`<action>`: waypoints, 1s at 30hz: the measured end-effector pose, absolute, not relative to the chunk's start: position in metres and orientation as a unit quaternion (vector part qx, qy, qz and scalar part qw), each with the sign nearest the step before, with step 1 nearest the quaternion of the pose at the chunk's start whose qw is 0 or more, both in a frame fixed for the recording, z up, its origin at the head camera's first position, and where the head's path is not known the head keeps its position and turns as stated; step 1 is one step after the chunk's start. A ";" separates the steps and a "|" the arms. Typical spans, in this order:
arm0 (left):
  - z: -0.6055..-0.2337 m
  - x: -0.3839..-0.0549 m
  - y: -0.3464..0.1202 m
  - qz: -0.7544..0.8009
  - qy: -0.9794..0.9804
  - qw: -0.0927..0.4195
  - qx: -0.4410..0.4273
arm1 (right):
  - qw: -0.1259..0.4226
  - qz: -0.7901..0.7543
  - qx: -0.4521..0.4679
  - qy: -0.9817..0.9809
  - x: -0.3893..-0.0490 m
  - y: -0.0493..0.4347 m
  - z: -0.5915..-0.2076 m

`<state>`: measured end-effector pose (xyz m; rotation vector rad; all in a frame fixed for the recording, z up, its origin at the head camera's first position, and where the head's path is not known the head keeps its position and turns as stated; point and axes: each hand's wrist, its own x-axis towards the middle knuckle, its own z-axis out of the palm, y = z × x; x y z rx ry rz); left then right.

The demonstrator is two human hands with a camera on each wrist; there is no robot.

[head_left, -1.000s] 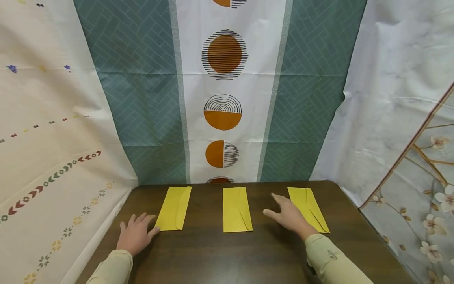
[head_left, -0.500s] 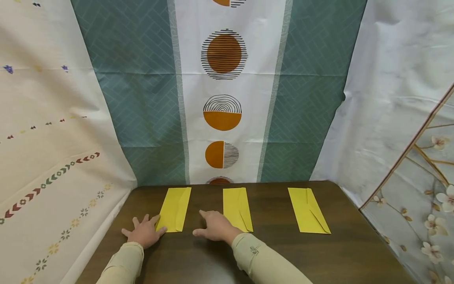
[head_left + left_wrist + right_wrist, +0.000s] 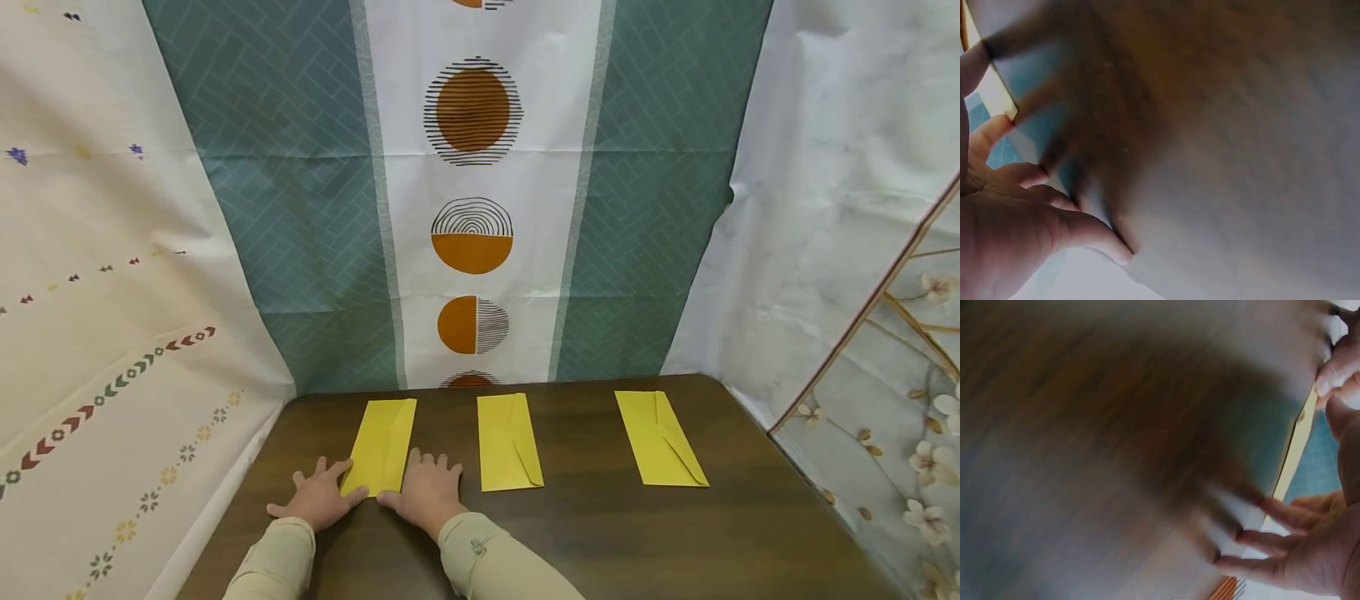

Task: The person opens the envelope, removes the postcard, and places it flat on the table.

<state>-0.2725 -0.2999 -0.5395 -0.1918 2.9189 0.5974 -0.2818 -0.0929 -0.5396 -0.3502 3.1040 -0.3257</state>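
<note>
A yellow envelope (image 3: pixel 382 442) lies flat at the left of the dark wooden table (image 3: pixel 600 533), its flap along the right side. My left hand (image 3: pixel 318 497) is spread at its lower left, with index finger and thumb on its edges. At the lower right corner, my right hand (image 3: pixel 427 498) has its fingers stretched forward and its thumb at the bottom edge. In the left wrist view, the fingertips of the left hand (image 3: pixel 1016 231) press on the tabletop and envelope edge. The right wrist view shows the right hand (image 3: pixel 1310 550) with extended fingers beside the envelope (image 3: pixel 1297 447).
Two more yellow envelopes lie in the same row: a middle envelope (image 3: pixel 510 450) just right of my right hand, and a right envelope (image 3: pixel 663 442) farther off. A patterned curtain (image 3: pixel 480 192) hangs behind the table, with cloths at both sides.
My right hand has swept left from beside the right envelope, past the middle one, to the left envelope. My left hand has shifted right onto that envelope's lower left edge.
</note>
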 end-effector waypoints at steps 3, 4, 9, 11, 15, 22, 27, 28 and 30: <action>-0.544 -0.274 -0.296 0.210 0.972 0.082 -0.068 | -0.014 -0.079 -0.084 0.993 -0.281 -0.100 -0.546; -0.545 -0.275 -0.295 0.211 0.972 0.084 -0.069 | -0.017 -0.071 -0.077 0.994 -0.281 -0.102 -0.548; -0.546 -0.276 -0.291 0.209 0.971 0.089 -0.070 | -0.028 -0.054 -0.054 0.997 -0.279 -0.104 -0.552; -0.544 -0.277 -0.290 0.211 0.971 0.090 -0.070 | -0.029 -0.052 -0.053 0.997 -0.280 -0.104 -0.553; -0.541 -0.278 -0.289 0.219 0.969 0.092 -0.070 | -0.030 -0.072 -0.055 0.995 -0.281 -0.105 -0.550; -0.538 -0.275 -0.295 0.228 0.967 0.091 -0.067 | -0.048 -0.103 -0.064 0.991 -0.279 -0.105 -0.545; -0.536 -0.275 -0.299 0.226 0.968 0.087 -0.061 | -0.075 -0.064 -0.102 0.990 -0.282 -0.097 -0.551; -0.536 -0.276 -0.300 0.224 0.969 0.086 -0.060 | -0.077 -0.054 -0.112 0.989 -0.282 -0.094 -0.551; -0.535 -0.276 -0.302 0.225 0.969 0.085 -0.059 | -0.076 -0.038 -0.131 0.988 -0.283 -0.089 -0.551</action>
